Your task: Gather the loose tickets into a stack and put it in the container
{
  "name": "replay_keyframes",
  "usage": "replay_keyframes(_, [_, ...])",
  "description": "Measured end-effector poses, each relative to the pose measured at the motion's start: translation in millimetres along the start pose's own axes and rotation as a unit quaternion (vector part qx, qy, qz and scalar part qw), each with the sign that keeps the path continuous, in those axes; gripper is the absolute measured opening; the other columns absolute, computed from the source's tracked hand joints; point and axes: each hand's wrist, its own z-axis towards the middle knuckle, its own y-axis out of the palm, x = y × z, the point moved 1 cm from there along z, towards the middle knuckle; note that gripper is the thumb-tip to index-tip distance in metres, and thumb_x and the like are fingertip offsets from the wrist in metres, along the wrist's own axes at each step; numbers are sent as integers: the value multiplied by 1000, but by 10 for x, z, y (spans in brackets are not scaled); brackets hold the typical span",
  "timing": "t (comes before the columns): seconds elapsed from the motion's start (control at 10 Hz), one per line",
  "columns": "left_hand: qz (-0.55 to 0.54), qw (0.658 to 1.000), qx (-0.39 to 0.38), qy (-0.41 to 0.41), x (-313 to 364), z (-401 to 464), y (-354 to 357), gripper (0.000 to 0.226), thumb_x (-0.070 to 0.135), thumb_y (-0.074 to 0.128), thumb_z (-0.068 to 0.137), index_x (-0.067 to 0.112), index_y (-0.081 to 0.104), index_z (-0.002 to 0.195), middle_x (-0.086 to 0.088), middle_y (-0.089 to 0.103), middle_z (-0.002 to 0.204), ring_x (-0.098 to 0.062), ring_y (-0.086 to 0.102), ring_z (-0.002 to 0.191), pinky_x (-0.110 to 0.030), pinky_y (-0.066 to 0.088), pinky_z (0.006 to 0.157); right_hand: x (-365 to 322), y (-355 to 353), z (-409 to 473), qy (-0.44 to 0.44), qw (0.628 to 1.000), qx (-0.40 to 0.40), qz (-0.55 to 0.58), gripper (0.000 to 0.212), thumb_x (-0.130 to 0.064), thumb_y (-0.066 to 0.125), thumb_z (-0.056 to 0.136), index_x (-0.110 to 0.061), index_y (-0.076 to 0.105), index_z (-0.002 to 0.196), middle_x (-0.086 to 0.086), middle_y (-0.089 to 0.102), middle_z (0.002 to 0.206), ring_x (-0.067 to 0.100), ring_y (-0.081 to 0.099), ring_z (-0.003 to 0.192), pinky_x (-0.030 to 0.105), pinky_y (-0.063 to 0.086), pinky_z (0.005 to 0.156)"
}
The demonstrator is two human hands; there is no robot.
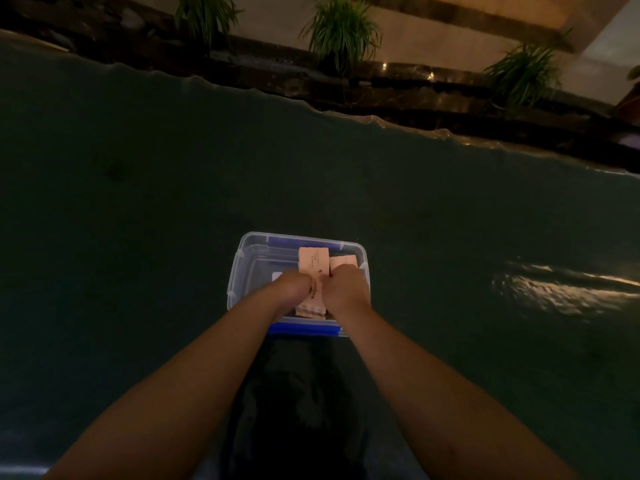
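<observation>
A clear plastic container point(242, 268) with blue handles stands on a dark green cloth in front of me. Both hands reach down inside it. My left hand point(292, 287) and my right hand point(344, 287) are side by side, pinching a stack of pale pink tickets point(313, 261) between them. The stack's far end sticks out beyond my fingers and its near end shows below my wrists. A second pale ticket point(343, 261) lies just right of the stack, partly behind my right hand.
The dark green cloth point(138, 220) covers the whole surface around the container. Along its far edge runs a dark stone ledge point(381, 98) with several potted grassy plants point(341, 29). A light patch glints on the cloth at right point(554, 289).
</observation>
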Motion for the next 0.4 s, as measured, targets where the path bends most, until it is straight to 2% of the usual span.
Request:
replay_keyframes(0.1, [3,1000,-8,12,-7,-26,-4,29,27,45,110,12,60,130,-17,70,124,-33,68,114,-51,52,107,5,-71,-26,0,1000,-17,15,17,-31,54,107,-21,67,100,-2,66,93,5,59,73,20,40,54])
replay_keyframes(0.2, [82,994,-12,69,-25,-76,-5,29,32,52,107,17,58,132,-11,70,120,-28,69,109,-51,53,105,98,-281,-131,5,998,-59,10,22,-35,53,106,-25,59,88,-2,63,87,10,62,75,23,44,57])
replay_keyframes(0.3, [130,983,-18,127,-19,-160,-40,13,31,56,105,29,61,117,0,68,107,-18,67,98,-50,55,101,180,-524,-219,-15,995,-96,4,17,-34,54,105,-24,62,92,-2,66,91,11,66,79,27,54,66])
replay_keyframes(0.4, [247,945,34,211,86,-356,-84,7,36,62,101,35,62,108,5,71,106,-11,67,94,-44,59,92,269,-1004,-433,-106,991,-79,-33,24,-37,56,103,-22,69,117,-3,71,102,6,67,86,24,53,66])
